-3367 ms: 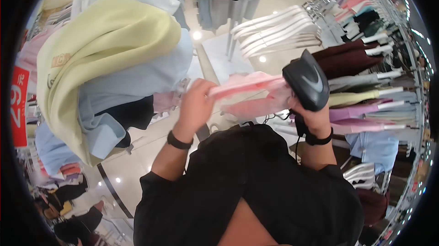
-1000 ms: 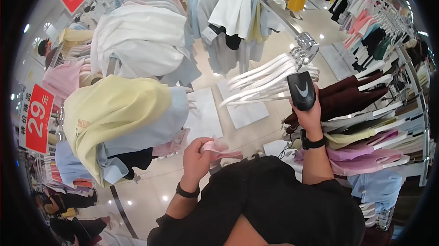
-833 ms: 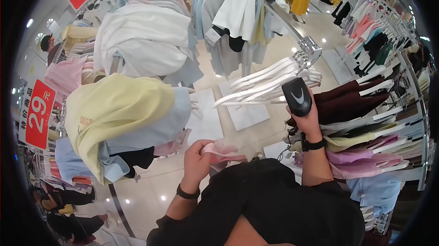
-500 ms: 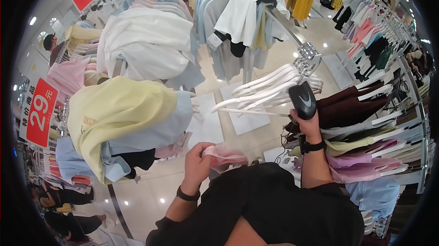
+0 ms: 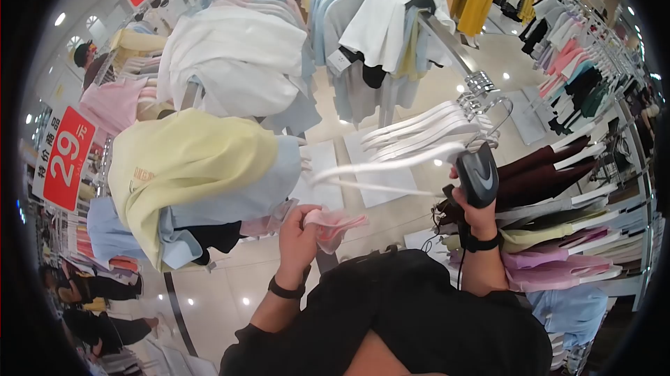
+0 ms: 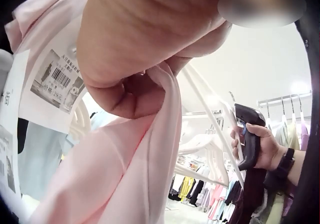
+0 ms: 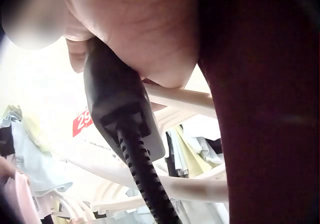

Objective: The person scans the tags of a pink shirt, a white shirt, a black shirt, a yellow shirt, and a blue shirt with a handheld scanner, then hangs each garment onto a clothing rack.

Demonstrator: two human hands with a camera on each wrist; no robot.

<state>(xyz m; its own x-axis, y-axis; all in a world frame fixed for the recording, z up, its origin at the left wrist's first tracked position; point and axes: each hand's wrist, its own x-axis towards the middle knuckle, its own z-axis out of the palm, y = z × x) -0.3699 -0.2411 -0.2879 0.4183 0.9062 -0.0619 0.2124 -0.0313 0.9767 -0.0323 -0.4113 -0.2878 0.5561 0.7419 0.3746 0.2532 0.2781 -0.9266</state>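
Note:
My left hand (image 5: 299,242) (image 6: 145,39) pinches a pale pink garment (image 5: 333,226) (image 6: 150,159) that hangs below its curled fingers. White paper tags with a barcode (image 6: 57,79) lie beside the cloth in the left wrist view. In my right hand (image 5: 480,215) (image 7: 145,29) is a black scanner (image 5: 477,175) (image 7: 117,89) with a coiled cable (image 7: 142,169). A white hanger (image 5: 391,161) reaches from the right hand toward the left, its metal hook standing above the scanner; where the fingers meet it is partly hidden.
White hangers (image 5: 419,128) hang on a metal rail ahead. A yellow garment (image 5: 202,152) is draped at left, over light blue cloth (image 5: 283,180). Dark red garments (image 5: 541,177) hang at right. A red price sign (image 5: 68,158) stands far left; people are at lower left.
Earlier both hands were at the pink garment; the right hand went out to the hangers. Since then it has moved back toward the body, and one hanger has come away from the row with it.

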